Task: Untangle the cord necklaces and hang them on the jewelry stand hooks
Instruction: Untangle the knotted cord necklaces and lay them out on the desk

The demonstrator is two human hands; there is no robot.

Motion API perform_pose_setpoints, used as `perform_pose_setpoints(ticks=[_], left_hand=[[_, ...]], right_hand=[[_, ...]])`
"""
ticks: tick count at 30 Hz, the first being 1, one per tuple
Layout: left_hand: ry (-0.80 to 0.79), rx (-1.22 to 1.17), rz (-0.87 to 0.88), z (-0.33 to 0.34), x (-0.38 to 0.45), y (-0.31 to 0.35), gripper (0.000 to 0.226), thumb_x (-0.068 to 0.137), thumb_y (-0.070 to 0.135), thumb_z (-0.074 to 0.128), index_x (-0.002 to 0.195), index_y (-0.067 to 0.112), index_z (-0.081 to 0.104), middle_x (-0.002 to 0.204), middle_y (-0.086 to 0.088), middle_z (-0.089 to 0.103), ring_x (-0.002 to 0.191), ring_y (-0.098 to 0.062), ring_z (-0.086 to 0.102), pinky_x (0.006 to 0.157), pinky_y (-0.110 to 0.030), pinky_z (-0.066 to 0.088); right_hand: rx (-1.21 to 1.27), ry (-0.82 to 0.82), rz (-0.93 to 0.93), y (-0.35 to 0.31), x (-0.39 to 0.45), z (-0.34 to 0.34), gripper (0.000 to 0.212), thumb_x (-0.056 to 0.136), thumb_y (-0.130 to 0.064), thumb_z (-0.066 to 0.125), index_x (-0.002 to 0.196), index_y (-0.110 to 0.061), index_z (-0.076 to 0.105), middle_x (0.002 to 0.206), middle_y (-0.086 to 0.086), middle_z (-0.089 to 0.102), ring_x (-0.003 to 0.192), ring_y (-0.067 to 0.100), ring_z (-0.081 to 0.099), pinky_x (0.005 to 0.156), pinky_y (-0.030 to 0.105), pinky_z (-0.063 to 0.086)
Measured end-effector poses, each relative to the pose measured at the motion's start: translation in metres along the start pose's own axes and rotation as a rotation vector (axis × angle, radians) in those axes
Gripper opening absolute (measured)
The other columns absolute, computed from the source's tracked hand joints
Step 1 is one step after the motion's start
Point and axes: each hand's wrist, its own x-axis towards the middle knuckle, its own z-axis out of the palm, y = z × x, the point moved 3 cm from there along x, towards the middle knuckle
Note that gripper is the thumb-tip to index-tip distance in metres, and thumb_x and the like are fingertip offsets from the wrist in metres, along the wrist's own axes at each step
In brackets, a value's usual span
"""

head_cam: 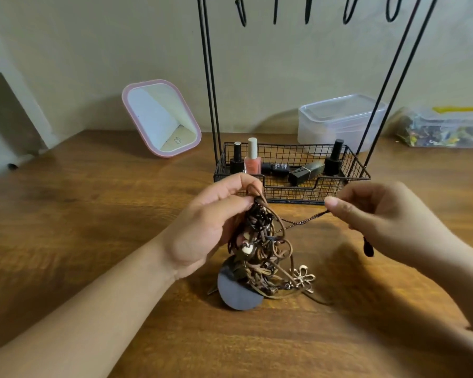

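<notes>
Untangling step: left hand (202, 227) grip holds cord tangle (260, 241) above desk (93, 214); right hand (380, 214) grip pinches one dark cord (303, 221). Next: draw it free toward hooks (306, 9).

Five hooks (306, 9), four nail polish bottles (253, 156), one mirror (161, 118), two plastic containers (342, 118), two hands (210, 222).

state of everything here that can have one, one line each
left hand: holds the top of the tangle, lifted
right hand: pinches one dark cord, pulled sideways
cord necklaces: tangled, lower end on the table
dark cord: drawn partly out of the tangle
hooks: bare
plastic box: lid on
mirror: propped, tilted back
lipstick: lying in the basket
pink bottle: upright, capped
</notes>
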Motion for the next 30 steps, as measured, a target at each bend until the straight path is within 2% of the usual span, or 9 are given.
perform_pose_setpoints(ticks=[8, 10, 13, 16, 18, 20, 22, 25, 30], left_hand=[[-0.02, -0.043, -0.056, 0.003, -0.001, -0.002, 0.012, 0.09, 0.017, 0.046, 0.096, 0.014, 0.056, 0.071, 0.001, 0.057, 0.067, -0.009, 0.057, 0.063, -0.021, 0.05], [-0.027, -0.08, -0.068, 0.003, -0.001, -0.001, 0.012, 0.09, 0.016, 0.046, 0.098, 0.012, 0.055, 0.069, 0.002, 0.058, 0.065, -0.009, 0.058, 0.061, -0.021, 0.05], [-0.027, -0.116, -0.074, 0.005, -0.001, 0.001, 0.009, 0.093, 0.011, 0.049, 0.102, 0.01, 0.053, 0.066, 0.004, 0.058, 0.061, -0.008, 0.057, 0.057, -0.02, 0.049], [-0.017, -0.136, -0.112, 0.003, -0.001, 0.002, 0.017, 0.09, 0.014, 0.043, 0.102, 0.009, 0.055, 0.06, 0.005, 0.053, 0.055, -0.007, 0.053, 0.054, -0.019, 0.047], [-0.018, -0.157, -0.137, 0.0, -0.001, 0.002, 0.019, 0.094, 0.014, 0.037, 0.1, 0.009, 0.054, 0.055, 0.008, 0.048, 0.048, -0.005, 0.047, 0.05, -0.018, 0.043], [-0.022, -0.197, -0.163, -0.002, 0.0, 0.0, 0.019, 0.096, 0.016, 0.035, 0.096, 0.009, 0.053, 0.053, 0.01, 0.046, 0.045, -0.004, 0.044, 0.046, -0.017, 0.041], [-0.044, -0.231, -0.171, -0.002, 0.0, -0.001, 0.017, 0.093, 0.019, 0.039, 0.094, 0.009, 0.052, 0.053, 0.009, 0.046, 0.046, -0.004, 0.044, 0.047, -0.017, 0.041], [-0.05, -0.236, -0.163, -0.003, 0.0, -0.002, 0.018, 0.087, 0.024, 0.043, 0.089, 0.011, 0.055, 0.058, 0.008, 0.048, 0.05, -0.005, 0.046, 0.051, -0.019, 0.042], [-0.112, -0.176, -0.12, -0.002, -0.002, 0.002, 0.013, 0.074, 0.021, 0.055, 0.084, 0.012, 0.057, 0.066, 0.004, 0.05, 0.059, -0.008, 0.05, 0.057, -0.02, 0.045]], right_hand=[[-0.284, -0.244, -0.195, -0.006, -0.007, 0.021, 0.025, 0.076, -0.061, 0.06, 0.081, -0.037, 0.067, 0.069, -0.027, 0.061, 0.065, -0.001, 0.058, 0.053, 0.012, 0.042], [-0.369, -0.274, -0.227, -0.005, -0.008, 0.029, 0.019, 0.081, -0.056, 0.064, 0.087, -0.039, 0.068, 0.066, -0.024, 0.059, 0.07, -0.002, 0.058, 0.056, 0.014, 0.044], [-0.446, -0.28, -0.284, 0.001, -0.008, 0.039, 0.01, 0.087, -0.042, 0.066, 0.096, -0.038, 0.067, 0.078, -0.021, 0.06, 0.074, 0.001, 0.057, 0.065, 0.029, 0.052], [-0.444, -0.24, -0.291, 0.002, -0.006, 0.036, 0.01, 0.088, -0.034, 0.068, 0.097, -0.039, 0.069, 0.08, -0.028, 0.055, 0.074, -0.004, 0.055, 0.066, 0.025, 0.05], [-0.424, -0.203, -0.263, 0.002, -0.005, 0.03, 0.007, 0.089, -0.036, 0.066, 0.094, -0.036, 0.071, 0.079, -0.028, 0.055, 0.074, -0.004, 0.055, 0.067, 0.025, 0.05], [-0.437, -0.194, -0.213, 0.003, -0.004, 0.024, 0.018, 0.086, -0.047, 0.06, 0.085, -0.032, 0.07, 0.078, -0.02, 0.06, 0.074, 0.002, 0.058, 0.067, 0.032, 0.052], [-0.46, -0.145, -0.163, 0.003, -0.003, 0.021, 0.029, 0.082, -0.054, 0.057, 0.072, -0.029, 0.066, 0.064, -0.016, 0.059, 0.064, 0.003, 0.056, 0.059, 0.026, 0.048], [-0.362, 0.008, -0.108, 0.0, -0.003, 0.016, 0.042, 0.086, -0.048, 0.057, 0.053, -0.022, 0.054, 0.046, -0.013, 0.053, 0.05, 0.007, 0.05, 0.049, 0.022, 0.038], [0.03, 0.025, 0.027, -0.003, 0.0, 0.008, 0.043, 0.093, -0.042, 0.053, 0.061, -0.016, 0.066, 0.044, -0.004, 0.041, 0.037, 0.007, 0.033, 0.039, 0.015, 0.024]])
